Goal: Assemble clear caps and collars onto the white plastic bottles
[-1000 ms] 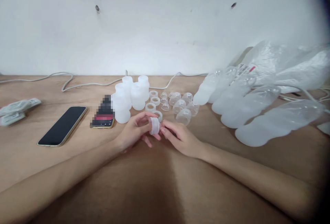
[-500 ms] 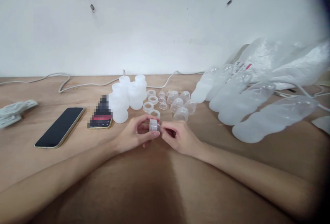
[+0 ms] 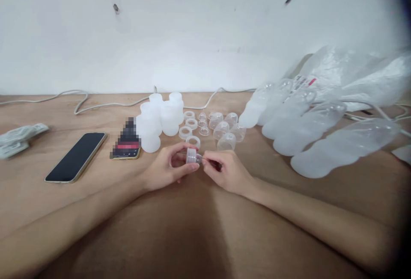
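My left hand [image 3: 168,167] pinches a small translucent plastic ring cap [image 3: 191,155] between thumb and fingers, just above the wooden table [image 3: 180,236]. My right hand [image 3: 226,171] is closed in a pinch against the cap's right side, on a small clear piece I cannot make out. Just behind the hands lie several white rings [image 3: 189,127], small clear nipple-shaped pieces [image 3: 203,131] and clear dome caps [image 3: 226,142]. To their left stands a cluster of white plastic bottles [image 3: 159,118].
A dark phone [image 3: 77,156] lies on the left, with a second phone [image 3: 126,146] beside the bottles. Bagged stacks of clear bottles [image 3: 321,129] and plastic bags [image 3: 356,78] fill the right. A white cable [image 3: 96,101] runs along the wall. A grey packet [image 3: 19,135] sits at far left.
The cap has been turned in my left hand from face-on to side-on. My right hand has closed from loose fingers into a pinch against it. Both hands stay in place.
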Tool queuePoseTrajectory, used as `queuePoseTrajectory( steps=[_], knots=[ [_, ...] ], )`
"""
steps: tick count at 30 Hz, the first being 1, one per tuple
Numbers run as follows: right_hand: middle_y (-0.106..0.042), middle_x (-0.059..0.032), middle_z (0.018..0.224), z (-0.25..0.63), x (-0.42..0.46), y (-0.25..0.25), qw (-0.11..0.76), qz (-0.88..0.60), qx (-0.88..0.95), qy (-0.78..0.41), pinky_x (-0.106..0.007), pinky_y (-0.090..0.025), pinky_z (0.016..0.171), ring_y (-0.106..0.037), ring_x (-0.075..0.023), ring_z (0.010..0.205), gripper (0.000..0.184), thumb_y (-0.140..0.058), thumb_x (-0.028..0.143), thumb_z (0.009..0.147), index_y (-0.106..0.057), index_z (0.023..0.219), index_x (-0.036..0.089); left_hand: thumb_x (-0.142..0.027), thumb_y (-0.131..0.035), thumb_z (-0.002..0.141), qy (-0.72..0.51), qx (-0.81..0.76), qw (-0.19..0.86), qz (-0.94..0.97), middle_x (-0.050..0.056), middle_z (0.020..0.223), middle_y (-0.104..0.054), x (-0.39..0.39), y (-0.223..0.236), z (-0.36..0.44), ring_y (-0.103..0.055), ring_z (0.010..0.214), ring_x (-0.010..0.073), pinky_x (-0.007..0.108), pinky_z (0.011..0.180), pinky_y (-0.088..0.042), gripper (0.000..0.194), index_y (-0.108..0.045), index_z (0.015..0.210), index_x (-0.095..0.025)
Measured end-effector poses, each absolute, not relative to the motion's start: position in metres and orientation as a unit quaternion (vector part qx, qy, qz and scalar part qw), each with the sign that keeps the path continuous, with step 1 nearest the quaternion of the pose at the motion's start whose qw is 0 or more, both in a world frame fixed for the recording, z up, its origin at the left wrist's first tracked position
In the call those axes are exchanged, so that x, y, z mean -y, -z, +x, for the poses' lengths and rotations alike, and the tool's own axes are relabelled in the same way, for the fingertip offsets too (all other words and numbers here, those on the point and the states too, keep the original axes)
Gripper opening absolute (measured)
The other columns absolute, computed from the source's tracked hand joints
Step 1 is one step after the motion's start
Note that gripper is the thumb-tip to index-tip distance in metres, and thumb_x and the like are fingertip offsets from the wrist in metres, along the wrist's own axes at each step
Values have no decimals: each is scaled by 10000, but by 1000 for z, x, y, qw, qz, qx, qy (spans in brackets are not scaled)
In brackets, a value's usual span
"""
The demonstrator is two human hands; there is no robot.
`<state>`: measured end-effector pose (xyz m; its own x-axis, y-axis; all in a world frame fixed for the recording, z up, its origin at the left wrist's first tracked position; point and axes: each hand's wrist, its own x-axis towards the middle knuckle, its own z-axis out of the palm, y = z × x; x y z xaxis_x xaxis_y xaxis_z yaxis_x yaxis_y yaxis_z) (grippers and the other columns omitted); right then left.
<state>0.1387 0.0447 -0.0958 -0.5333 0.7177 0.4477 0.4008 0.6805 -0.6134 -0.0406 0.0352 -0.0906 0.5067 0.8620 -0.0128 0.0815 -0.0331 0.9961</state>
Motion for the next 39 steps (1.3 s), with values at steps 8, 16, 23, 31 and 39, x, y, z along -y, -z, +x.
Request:
queuePoseTrajectory(
  steps=[8, 16, 23, 31, 39],
  knots=[
    [-305, 58, 477, 139, -39, 94, 361, -315, 854, -201, -185, -246, 428, -285, -55, 431, 230, -420, 142, 741, -331, 532, 178, -306, -605, 754, -338, -360, 605, 625, -10, 702, -524, -35, 90, -43, -471, 524, 79, 179, 422, -411, 386, -455, 1074, -151],
    [-341, 54, 491, 140, -43, 98, 353, -322, 852, -214, -180, -269, 437, -320, -56, 441, 250, -401, 184, 803, -358, 557, 176, -296, -613, 751, -371, -349, 613, 604, 1, 722, -539, -36, 92, -42, -511, 559, 87, 174, 432, -431, 386, -426, 1058, -155],
    [-324, 54, 494, 140, -45, 95, 355, -340, 836, -244, -183, -258, 435, -315, -61, 455, 259, -391, 200, 814, -347, 560, 177, -357, -586, 770, -356, -309, 655, 590, -24, 643, -492, -41, 93, -42, -464, 522, 77, 148, 383, -371, 337, -399, 972, -163],
    [-343, 49, 507, 141, -43, 97, 378, -309, 850, -197, -192, -265, 435, -318, -63, 450, 247, -398, 193, 817, -359, 574, 182, -344, -576, 779, -350, -298, 673, 579, -27, 649, -466, -40, 93, -43, -437, 528, 69, 136, 381, -353, 326, -409, 989, -159],
    [-343, 39, 504, 141, -38, 99, 393, -298, 855, -159, -213, -273, 433, -307, -74, 439, 288, -380, 209, 839, -348, 553, 192, -358, -579, 777, -356, -304, 657, 591, -17, 646, -514, -39, 91, -42, -498, 515, 87, 159, 383, -410, 329, -389, 963, -164]
  ],
)
